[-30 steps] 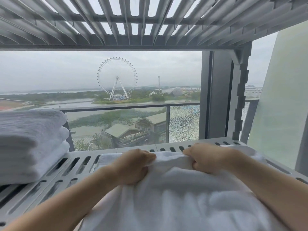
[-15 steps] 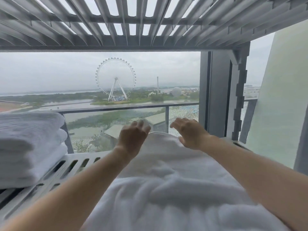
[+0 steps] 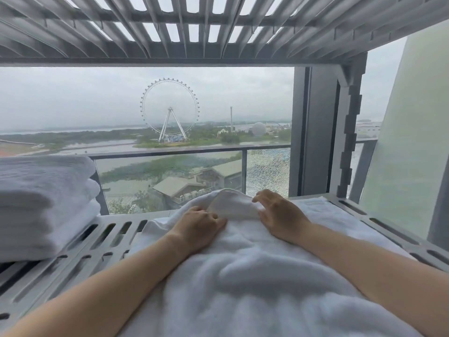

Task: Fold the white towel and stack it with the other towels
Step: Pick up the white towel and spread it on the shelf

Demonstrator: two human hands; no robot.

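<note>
Both hands, left hand point(image 3: 198, 228) and right hand point(image 3: 279, 216), had dropped back onto the white towel point(image 3: 243, 283), fingers loose and apart, smoothing the far fold, folded stack point(image 3: 46, 203) waiting left.

White towel on slatted shelf, folded stack at left.

We see the white towel point(image 3: 243, 283) lying rumpled across the grey slatted shelf point(image 3: 80, 261), its far edge raised in a soft peak. The stack of folded white towels point(image 3: 43, 205) sits at the shelf's left end, layers flat, rounded folds facing right, just beside the loose towel.
</note>
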